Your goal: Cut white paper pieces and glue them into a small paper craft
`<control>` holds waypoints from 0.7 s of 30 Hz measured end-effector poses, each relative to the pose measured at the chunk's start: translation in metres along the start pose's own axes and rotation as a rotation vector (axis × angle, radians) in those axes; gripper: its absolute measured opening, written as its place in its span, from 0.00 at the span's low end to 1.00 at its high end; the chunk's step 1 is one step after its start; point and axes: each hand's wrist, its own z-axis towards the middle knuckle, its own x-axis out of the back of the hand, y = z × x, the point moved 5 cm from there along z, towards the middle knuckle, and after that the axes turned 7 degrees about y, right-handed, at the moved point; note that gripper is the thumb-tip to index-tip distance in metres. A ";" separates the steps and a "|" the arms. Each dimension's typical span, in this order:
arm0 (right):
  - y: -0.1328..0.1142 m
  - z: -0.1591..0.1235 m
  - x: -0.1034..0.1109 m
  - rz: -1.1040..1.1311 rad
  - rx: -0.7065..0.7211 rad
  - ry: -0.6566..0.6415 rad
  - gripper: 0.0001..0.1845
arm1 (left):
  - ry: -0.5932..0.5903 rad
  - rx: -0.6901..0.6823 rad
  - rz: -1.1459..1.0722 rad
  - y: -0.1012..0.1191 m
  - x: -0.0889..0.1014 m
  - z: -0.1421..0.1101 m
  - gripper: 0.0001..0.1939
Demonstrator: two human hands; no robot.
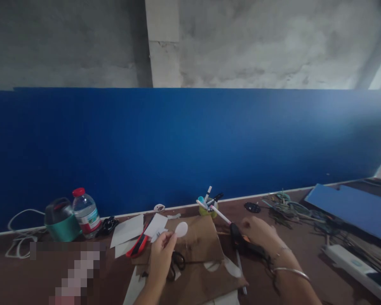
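Observation:
Between thumb and fingers, my left hand [161, 252] pinches a small white paper disc [181, 229], raised over a piece of brown cardboard [198, 243]. Black-handled scissors [178, 261] lie just beside that hand, partly behind it. My right hand [258, 231] is at the right of the cardboard with its fingers curled in; what they hold, if anything, is hidden. Close against it lies a black glue gun [238, 238] with an orange trigger, its handle running below my wrist. More white paper cutouts [232, 267] rest on the lower cardboard.
A pen cup [208, 211] with several markers stands behind the cardboard. To the left are white papers [127, 231], a red utility knife [138, 245], a water bottle [86, 214] and a green-black container [62, 222]. Tangled wires [285, 207], a power strip [357, 269] and a blue board [355, 209] occupy the right.

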 end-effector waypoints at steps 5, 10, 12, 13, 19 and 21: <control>-0.091 -0.022 -0.026 0.097 0.290 -0.122 0.12 | 0.005 -0.014 0.037 -0.001 0.002 0.001 0.23; -0.133 -0.047 -0.058 0.115 0.434 -0.187 0.10 | -0.020 0.000 0.008 0.001 0.001 0.000 0.22; -0.134 -0.049 -0.065 0.122 0.447 -0.192 0.09 | -0.025 0.002 0.001 0.002 0.000 -0.001 0.22; -0.133 -0.049 -0.067 0.132 0.448 -0.190 0.09 | -0.025 0.001 0.001 0.003 0.000 -0.001 0.22; -0.127 -0.045 -0.071 0.244 0.406 -0.181 0.10 | -0.023 0.002 -0.007 0.002 0.000 -0.001 0.22; -0.125 -0.043 -0.069 0.304 0.386 -0.159 0.09 | -0.015 0.004 0.000 0.001 0.000 0.000 0.23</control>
